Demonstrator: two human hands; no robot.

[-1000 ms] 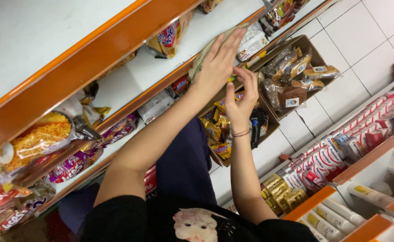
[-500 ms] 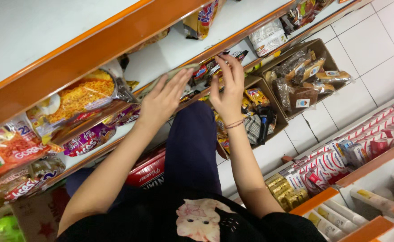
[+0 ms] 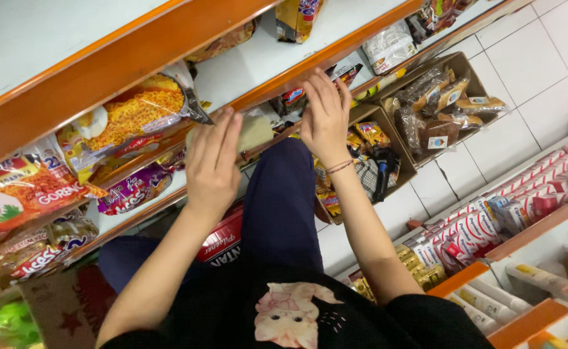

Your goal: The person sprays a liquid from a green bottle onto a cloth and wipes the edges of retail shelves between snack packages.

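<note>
While our left hand (image 3: 214, 165) grips the pale packet (image 3: 256, 131) mid-frame, our right hand (image 3: 326, 116), fingers loose, rests on the orange shelf edge (image 3: 335, 50) just right of it.

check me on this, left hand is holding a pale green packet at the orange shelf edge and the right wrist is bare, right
Not quite. The head view shows a thin bracelet on the right wrist, so it is not bare. The rest holds: the left hand holds the pale green packet at the orange shelf edge.
</note>
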